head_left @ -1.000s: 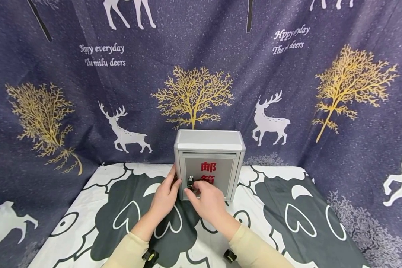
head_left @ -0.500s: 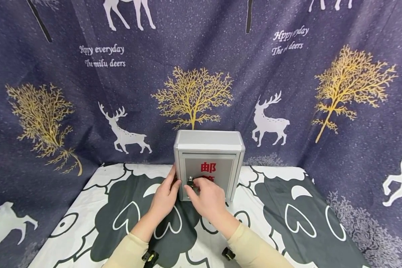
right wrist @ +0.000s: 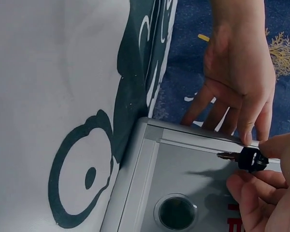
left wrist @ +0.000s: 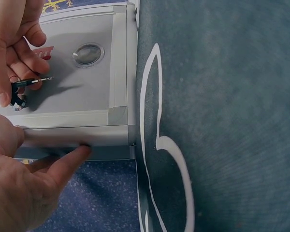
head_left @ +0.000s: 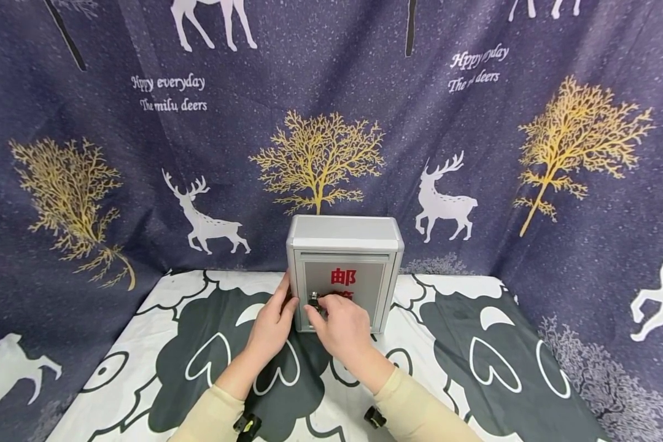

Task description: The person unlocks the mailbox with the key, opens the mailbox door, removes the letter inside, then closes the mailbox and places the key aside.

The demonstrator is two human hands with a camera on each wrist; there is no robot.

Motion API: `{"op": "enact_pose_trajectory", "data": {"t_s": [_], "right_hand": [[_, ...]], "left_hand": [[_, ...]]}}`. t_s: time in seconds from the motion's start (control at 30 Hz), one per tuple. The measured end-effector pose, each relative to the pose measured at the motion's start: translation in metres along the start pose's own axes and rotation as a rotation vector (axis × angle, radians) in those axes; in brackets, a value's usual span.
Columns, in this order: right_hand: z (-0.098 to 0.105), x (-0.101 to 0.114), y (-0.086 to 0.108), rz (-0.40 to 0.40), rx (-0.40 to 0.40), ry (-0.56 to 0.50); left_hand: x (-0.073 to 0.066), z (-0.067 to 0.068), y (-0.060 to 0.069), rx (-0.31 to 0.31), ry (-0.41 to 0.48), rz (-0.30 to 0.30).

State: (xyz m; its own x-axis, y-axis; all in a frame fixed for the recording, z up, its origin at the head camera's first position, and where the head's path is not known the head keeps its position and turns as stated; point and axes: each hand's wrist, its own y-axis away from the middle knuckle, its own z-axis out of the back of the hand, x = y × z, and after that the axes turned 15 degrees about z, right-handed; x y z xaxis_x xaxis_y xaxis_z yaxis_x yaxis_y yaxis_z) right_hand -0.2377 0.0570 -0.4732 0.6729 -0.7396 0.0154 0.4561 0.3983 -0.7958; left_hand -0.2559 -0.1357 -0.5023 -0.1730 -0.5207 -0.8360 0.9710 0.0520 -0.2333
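A silver mailbox with red characters on its door stands upright on the cloth in the head view. My left hand rests along its left side, the fingers straight against the side wall and the thumb at the front edge. At the left part of the door, my right hand pinches a black-headed key between thumb and fingers. In the right wrist view its metal blade shows, pointing toward the box's bottom. A small ring hangs by the key in the left wrist view. The fingers partly cover the lock area.
A round window sits low on the door. The box stands on a black-and-white patterned cloth. Close behind it hangs a dark blue curtain with printed deer and trees.
My right hand has risen and turned slightly at the key, covering more of the second red character. The left hand and the mailbox have stayed in place.
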Motion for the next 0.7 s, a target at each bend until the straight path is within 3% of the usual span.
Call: {"op": "enact_pose_trajectory", "data": {"t_s": [0.7], "right_hand": [[-0.0022, 0.0035, -0.0011, -0.076, -0.014, -0.135]], "left_hand": [[-0.0005, -0.0001, -0.0002, -0.004, -0.009, 0.011]]}}
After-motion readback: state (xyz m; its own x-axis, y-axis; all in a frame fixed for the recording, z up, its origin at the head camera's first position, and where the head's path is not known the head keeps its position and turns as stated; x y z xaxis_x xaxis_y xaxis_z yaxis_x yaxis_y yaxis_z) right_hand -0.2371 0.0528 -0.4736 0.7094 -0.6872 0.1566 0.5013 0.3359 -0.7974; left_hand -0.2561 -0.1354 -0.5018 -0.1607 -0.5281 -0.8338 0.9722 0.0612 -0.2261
